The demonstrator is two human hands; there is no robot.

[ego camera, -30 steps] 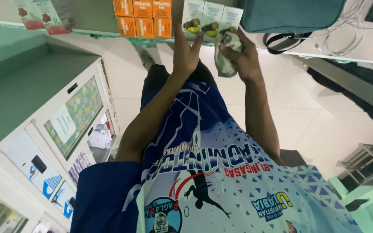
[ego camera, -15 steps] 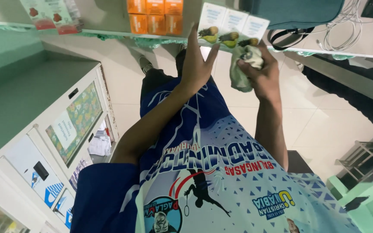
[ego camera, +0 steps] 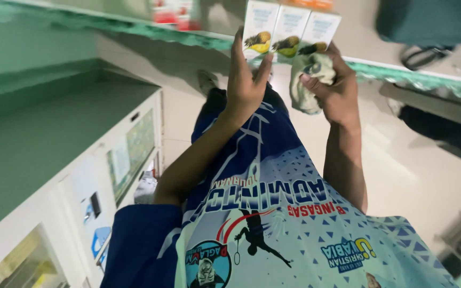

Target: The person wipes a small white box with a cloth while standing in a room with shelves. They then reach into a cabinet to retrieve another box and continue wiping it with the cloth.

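Left hand [ego camera: 245, 85]: fingers spread flat against the white boxes [ego camera: 289, 29] on the green shelf [ego camera: 401, 77].
Right hand [ego camera: 337, 88]: fingers clenched round a pale cloth [ego camera: 308, 80], just below the boxes.

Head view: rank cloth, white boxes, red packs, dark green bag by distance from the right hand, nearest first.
1. cloth: bunched in the right hand itself.
2. white boxes: on the shelf edge just above the fingers; contact unclear.
3. dark green bag: top right corner.
4. red packs: on the shelf, past the left hand.
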